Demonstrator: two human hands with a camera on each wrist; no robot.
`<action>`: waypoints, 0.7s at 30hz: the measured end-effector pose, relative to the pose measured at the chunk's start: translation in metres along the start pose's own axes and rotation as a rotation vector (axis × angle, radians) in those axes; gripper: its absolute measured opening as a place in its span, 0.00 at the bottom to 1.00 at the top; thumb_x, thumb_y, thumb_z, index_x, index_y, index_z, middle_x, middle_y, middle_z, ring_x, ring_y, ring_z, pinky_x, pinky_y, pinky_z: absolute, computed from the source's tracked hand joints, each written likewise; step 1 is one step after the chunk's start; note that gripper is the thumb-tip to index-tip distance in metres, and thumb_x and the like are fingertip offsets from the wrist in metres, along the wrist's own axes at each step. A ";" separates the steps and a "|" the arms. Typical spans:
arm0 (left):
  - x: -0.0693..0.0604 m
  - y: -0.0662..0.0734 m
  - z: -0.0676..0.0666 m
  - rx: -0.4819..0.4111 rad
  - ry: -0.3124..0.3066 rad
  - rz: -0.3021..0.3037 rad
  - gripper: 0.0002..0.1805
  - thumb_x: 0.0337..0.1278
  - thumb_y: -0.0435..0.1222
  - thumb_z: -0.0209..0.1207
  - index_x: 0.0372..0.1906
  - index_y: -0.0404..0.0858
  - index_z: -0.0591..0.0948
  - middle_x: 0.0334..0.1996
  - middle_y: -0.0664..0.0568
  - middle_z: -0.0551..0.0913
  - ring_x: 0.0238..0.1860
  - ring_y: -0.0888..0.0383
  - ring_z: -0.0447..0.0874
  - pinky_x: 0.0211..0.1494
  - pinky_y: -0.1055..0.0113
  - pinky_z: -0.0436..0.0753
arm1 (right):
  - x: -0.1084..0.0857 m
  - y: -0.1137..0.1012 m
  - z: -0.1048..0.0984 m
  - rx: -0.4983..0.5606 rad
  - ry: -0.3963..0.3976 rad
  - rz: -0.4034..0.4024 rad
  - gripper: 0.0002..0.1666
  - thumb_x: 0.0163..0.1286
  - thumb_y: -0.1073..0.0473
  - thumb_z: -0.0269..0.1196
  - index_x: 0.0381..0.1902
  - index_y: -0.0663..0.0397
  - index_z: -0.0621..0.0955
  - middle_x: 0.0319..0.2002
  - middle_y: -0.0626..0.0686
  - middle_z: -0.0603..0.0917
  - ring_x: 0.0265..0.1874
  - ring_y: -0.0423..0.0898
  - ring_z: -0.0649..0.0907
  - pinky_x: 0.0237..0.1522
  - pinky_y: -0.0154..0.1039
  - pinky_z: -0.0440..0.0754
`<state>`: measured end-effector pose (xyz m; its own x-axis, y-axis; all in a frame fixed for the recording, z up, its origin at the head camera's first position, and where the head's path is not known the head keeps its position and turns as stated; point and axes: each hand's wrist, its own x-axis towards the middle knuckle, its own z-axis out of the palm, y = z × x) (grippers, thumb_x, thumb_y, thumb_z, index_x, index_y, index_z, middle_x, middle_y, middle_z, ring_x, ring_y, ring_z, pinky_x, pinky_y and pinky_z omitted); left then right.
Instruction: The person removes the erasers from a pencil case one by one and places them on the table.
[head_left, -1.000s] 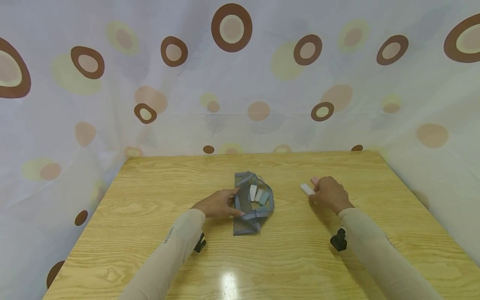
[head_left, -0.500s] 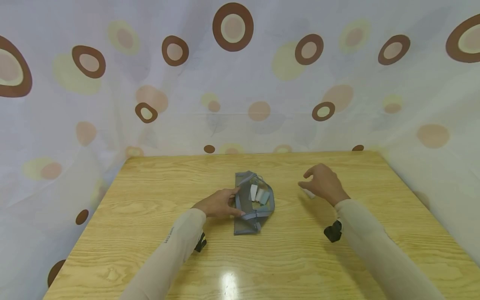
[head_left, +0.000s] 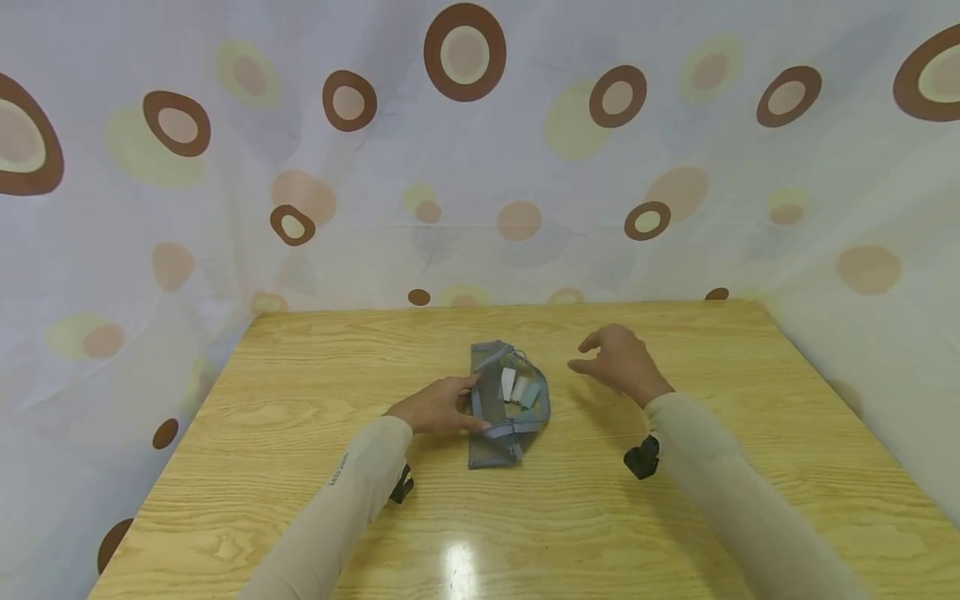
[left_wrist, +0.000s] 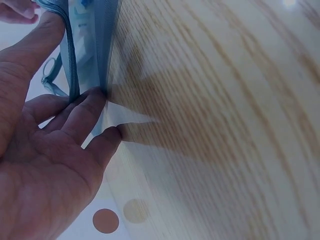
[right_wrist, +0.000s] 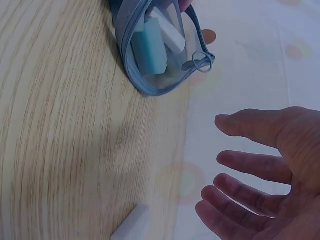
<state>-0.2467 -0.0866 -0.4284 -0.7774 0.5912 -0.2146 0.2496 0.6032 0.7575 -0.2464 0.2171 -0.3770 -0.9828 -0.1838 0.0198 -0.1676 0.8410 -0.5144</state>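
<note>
A grey mesh pouch [head_left: 491, 402] lies with its zipped mouth facing right; inside are white blocks [head_left: 507, 384] and a teal block [head_left: 529, 395]. My left hand [head_left: 437, 407] holds the pouch's left side, with its thumb and fingers around the edge by the zip [left_wrist: 71, 55]. To the right of the pouch, my right hand [head_left: 619, 362] hovers with its thumb and fingers apart; the right wrist view shows nothing between them. On the table, a white block [right_wrist: 132, 226] lies near that hand, almost hidden under it in the head view.
The wooden table [head_left: 337, 533] extends around the pouch. Behind it and at both sides hangs a pale sheet [head_left: 465, 150] with brown and yellow circles. A black wrist mount [head_left: 642, 457] is below my right sleeve, another [head_left: 402, 485] by my left.
My right hand has lifted from beside the white and pink blocks and moved left toward the pouch. The pink block is no longer visible. My left hand and the pouch have stayed in place.
</note>
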 end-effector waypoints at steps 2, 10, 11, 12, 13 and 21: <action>0.000 -0.001 0.000 -0.007 0.002 0.002 0.52 0.60 0.41 0.71 0.79 0.30 0.53 0.77 0.38 0.58 0.76 0.44 0.60 0.76 0.53 0.63 | 0.001 -0.004 0.002 0.003 -0.007 -0.003 0.25 0.70 0.54 0.68 0.54 0.71 0.84 0.56 0.67 0.83 0.52 0.64 0.83 0.55 0.62 0.80; 0.001 0.001 0.000 -0.005 0.002 -0.005 0.52 0.60 0.42 0.71 0.79 0.31 0.53 0.77 0.38 0.58 0.75 0.44 0.62 0.75 0.53 0.65 | 0.005 -0.015 0.010 0.014 -0.043 0.000 0.25 0.70 0.54 0.68 0.55 0.70 0.83 0.57 0.66 0.83 0.58 0.65 0.80 0.58 0.61 0.79; 0.001 0.001 0.000 -0.005 0.004 -0.006 0.52 0.60 0.41 0.71 0.79 0.30 0.53 0.77 0.38 0.58 0.75 0.44 0.62 0.75 0.53 0.65 | 0.005 -0.016 0.011 0.017 -0.049 0.006 0.25 0.70 0.54 0.68 0.55 0.69 0.83 0.57 0.66 0.83 0.58 0.65 0.80 0.58 0.61 0.79; 0.001 0.002 0.000 -0.006 0.004 -0.008 0.52 0.60 0.41 0.71 0.79 0.31 0.53 0.77 0.38 0.59 0.75 0.44 0.62 0.75 0.53 0.65 | 0.006 -0.017 0.013 0.017 -0.054 0.009 0.25 0.69 0.54 0.69 0.55 0.69 0.83 0.57 0.66 0.83 0.57 0.65 0.81 0.58 0.61 0.79; 0.000 0.002 0.000 -0.007 0.006 -0.009 0.52 0.60 0.41 0.71 0.79 0.31 0.53 0.77 0.38 0.59 0.75 0.44 0.62 0.75 0.53 0.65 | 0.006 -0.018 0.014 0.011 -0.059 0.008 0.25 0.69 0.54 0.68 0.55 0.69 0.83 0.56 0.66 0.83 0.57 0.64 0.81 0.58 0.60 0.79; -0.001 0.002 0.001 -0.012 0.014 -0.013 0.52 0.59 0.41 0.72 0.79 0.30 0.54 0.77 0.38 0.59 0.75 0.44 0.62 0.76 0.53 0.65 | 0.006 -0.023 0.030 -0.014 -0.075 -0.014 0.24 0.68 0.54 0.70 0.53 0.69 0.84 0.54 0.66 0.84 0.53 0.64 0.83 0.54 0.58 0.82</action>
<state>-0.2453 -0.0855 -0.4270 -0.7887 0.5757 -0.2158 0.2325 0.6042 0.7622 -0.2464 0.1806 -0.3909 -0.9718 -0.2329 -0.0377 -0.1830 0.8451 -0.5024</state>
